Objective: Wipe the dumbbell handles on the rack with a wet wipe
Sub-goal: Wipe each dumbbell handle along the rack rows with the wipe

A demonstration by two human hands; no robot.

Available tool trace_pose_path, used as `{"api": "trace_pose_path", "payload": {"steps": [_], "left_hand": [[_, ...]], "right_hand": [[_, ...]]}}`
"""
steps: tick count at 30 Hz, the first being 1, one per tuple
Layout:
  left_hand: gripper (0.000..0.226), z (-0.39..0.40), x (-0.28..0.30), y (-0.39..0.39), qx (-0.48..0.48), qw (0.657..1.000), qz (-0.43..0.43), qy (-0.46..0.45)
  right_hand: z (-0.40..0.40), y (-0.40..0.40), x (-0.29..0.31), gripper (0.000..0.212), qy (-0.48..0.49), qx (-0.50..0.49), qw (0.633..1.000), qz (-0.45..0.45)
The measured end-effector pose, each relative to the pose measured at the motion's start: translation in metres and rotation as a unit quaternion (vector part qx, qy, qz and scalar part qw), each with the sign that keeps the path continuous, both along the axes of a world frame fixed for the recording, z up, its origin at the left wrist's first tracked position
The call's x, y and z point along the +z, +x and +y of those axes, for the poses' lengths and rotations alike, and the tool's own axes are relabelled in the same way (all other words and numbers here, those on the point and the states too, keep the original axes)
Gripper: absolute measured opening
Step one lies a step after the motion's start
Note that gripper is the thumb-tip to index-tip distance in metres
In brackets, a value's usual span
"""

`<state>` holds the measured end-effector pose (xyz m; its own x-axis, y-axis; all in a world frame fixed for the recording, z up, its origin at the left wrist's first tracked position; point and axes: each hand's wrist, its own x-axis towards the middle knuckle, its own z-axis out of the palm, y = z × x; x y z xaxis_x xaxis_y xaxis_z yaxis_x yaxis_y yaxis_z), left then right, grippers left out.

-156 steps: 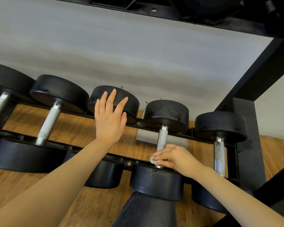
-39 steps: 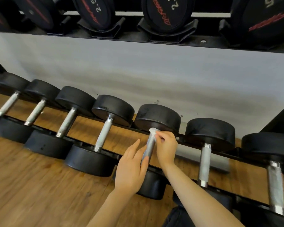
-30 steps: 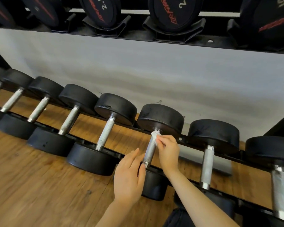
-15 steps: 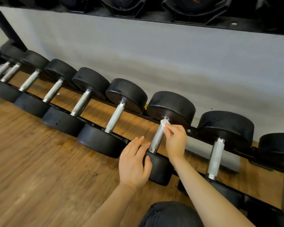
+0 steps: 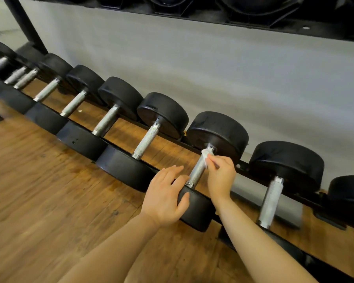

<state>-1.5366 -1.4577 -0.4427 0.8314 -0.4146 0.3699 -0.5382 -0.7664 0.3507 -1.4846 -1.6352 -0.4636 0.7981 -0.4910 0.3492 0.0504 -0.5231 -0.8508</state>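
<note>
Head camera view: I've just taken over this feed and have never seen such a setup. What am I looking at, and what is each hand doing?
There is no machine here: a person wears one camera on the head, looking forward and down at their own bare arms. A low black rack holds a row of dumbbells with black ends and metal handles, over a wooden floor. The right hand pinches a small white wet wipe against the top of one dumbbell handle. The left hand rests with relaxed fingers on that dumbbell's near black end, holding nothing.
</note>
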Motion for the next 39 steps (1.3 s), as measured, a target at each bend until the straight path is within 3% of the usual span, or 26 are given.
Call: {"api": "trace_pose_path", "payload": {"steps": [9, 15, 19, 26, 28, 32, 39], "left_hand": [[0.043, 0.0, -0.003, 0.0, -0.004, 1.0, -0.005, -0.03], [0.044, 0.0, -0.004, -0.004, 0.014, 0.999, -0.004, -0.037], [0.045, 0.001, -0.005, -0.007, 0.016, 0.999, -0.006, -0.044], [0.041, 0.0, -0.008, -0.003, 0.001, 0.997, -0.023, -0.073], [0.041, 0.0, -0.008, -0.002, 0.0, 0.996, -0.029, -0.088], [0.041, -0.001, -0.009, -0.001, -0.009, 0.993, -0.051, -0.102], [0.042, 0.0, -0.008, -0.001, -0.017, 0.993, -0.056, -0.106]], "right_hand": [[0.001, -0.001, 0.004, 0.019, -0.049, 0.004, 0.999, 0.004], [-0.008, 0.008, 0.018, 0.025, -0.22, 0.05, 0.974, 0.022], [-0.018, 0.015, 0.021, 0.037, -0.423, 0.088, 0.902, -0.002], [-0.044, 0.027, 0.023, 0.051, -0.57, 0.178, 0.801, -0.048], [-0.05, 0.026, 0.021, 0.055, -0.545, 0.199, 0.814, -0.027], [-0.041, 0.02, 0.012, 0.047, -0.424, 0.216, 0.879, -0.03], [-0.038, 0.025, 0.019, 0.03, -0.384, 0.2, 0.901, 0.006]]}}
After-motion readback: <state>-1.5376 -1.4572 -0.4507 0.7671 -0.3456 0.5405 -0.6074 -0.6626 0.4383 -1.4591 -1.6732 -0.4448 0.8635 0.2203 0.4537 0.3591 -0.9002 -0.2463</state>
